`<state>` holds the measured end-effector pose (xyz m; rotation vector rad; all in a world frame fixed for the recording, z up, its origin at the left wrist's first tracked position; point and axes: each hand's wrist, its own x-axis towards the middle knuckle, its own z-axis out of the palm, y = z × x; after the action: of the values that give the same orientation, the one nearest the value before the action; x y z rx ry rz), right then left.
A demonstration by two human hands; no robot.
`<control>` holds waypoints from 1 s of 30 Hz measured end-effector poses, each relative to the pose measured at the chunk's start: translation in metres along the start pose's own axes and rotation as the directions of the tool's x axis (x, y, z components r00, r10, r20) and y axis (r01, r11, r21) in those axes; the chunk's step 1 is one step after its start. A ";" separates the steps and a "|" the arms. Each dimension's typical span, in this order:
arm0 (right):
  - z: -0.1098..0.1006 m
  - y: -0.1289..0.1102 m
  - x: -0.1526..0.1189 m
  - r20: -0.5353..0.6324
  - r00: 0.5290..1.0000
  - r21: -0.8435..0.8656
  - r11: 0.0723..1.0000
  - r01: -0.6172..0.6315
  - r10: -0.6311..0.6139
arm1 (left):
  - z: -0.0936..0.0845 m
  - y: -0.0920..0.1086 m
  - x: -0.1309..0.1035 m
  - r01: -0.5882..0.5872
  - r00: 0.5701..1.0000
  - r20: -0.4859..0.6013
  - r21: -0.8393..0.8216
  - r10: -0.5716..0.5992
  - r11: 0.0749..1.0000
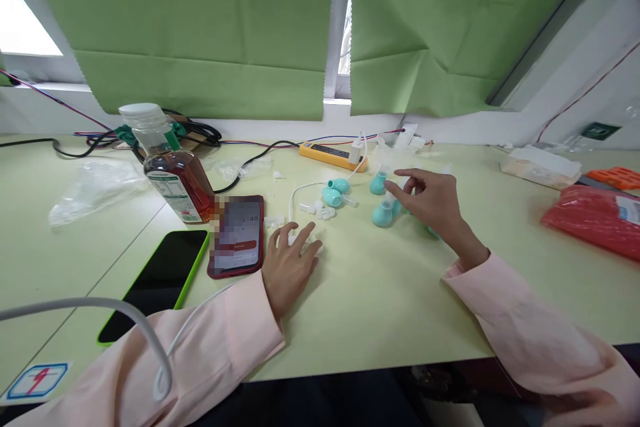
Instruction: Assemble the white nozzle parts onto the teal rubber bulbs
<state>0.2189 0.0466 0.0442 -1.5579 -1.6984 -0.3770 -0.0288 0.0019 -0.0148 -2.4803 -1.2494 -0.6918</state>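
My left hand [291,268] rests low over the table with its fingers spread and holds nothing I can see. Small clear plastic pieces [327,213] lie just beyond its fingertips, and another whitish bit shows partly under them. Over several teal rubber bulbs hovers my right hand [430,199], its thumb and index finger curved with a gap between them. One teal bulb [383,215] with a clear neck sits below that hand, and a second teal bulb [378,183] is by the thumb. Others are partly hidden behind the hand. Two more teal bulbs [332,197] lie between my hands.
A red-cased phone [235,237] and a green-cased phone [160,273] lie on the left, beside a bottle of brown liquid [175,177]. At the back is a yellow power strip [325,155] with a white cable. A red plastic package [593,219] lies at the right.
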 end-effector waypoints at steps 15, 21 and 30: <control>0.051 -0.063 -0.028 0.391 0.755 0.033 0.828 0.559 -0.526 | 0.003 0.000 -0.002 -0.088 0.995 0.035 -0.144 0.094 0.986; 0.069 -0.059 -0.036 0.538 0.723 0.072 0.878 0.473 -0.434 | 0.005 -0.001 -0.005 -0.068 0.996 0.038 -0.234 0.079 0.970; 0.060 -0.046 -0.040 0.527 0.727 0.272 0.898 0.347 -0.440 | 0.011 -0.004 -0.007 -0.088 0.996 -0.045 -0.436 0.076 0.896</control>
<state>0.1528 0.0500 -0.0104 -1.2476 -2.4909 0.0467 -0.0321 0.0043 -0.0270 -2.8446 -1.0623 -1.0837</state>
